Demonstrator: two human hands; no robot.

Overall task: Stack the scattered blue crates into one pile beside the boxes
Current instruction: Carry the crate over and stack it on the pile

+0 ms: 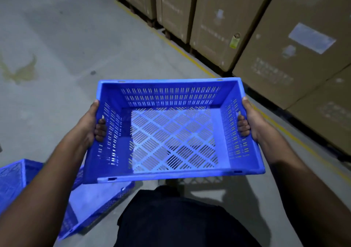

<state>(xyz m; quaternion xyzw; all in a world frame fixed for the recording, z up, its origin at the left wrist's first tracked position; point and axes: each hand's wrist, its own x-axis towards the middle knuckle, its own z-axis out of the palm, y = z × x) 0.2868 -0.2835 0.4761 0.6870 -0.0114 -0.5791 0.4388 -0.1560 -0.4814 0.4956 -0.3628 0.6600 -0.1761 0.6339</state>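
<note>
I am carrying one empty blue crate (173, 131) level in the air, with the concrete floor (57, 38) showing through its slotted bottom. My left hand (91, 125) is gripping the left end wall, its fingers (100, 131) curling in through the handle slot. My right hand (250, 121) is gripping the right end wall the same way, its fingers (243, 126) hooked through that slot, thumbs lying along the outside. So both hands are closed on the crate and nothing is loose.

Other blue crates (95, 203) are lying on the floor below and left of the one I am holding, near the lower left corner of the view; one is partly under my left forearm, and I cannot tell whether they are already nested into a pile or just lying side by side. The cardboard boxes (284, 43) are standing in a row along the right, behind a yellow floor line (190, 55).

I judge this to be the carrying step: a crate lifted and being brought toward wherever the pile is meant to stand beside the boxes. The next move, as I am reading it, is calling for turning to the pile spot, lining the crate's rim up squarely over the crate below, and lowering it evenly with both hands so it seats without tipping
</note>
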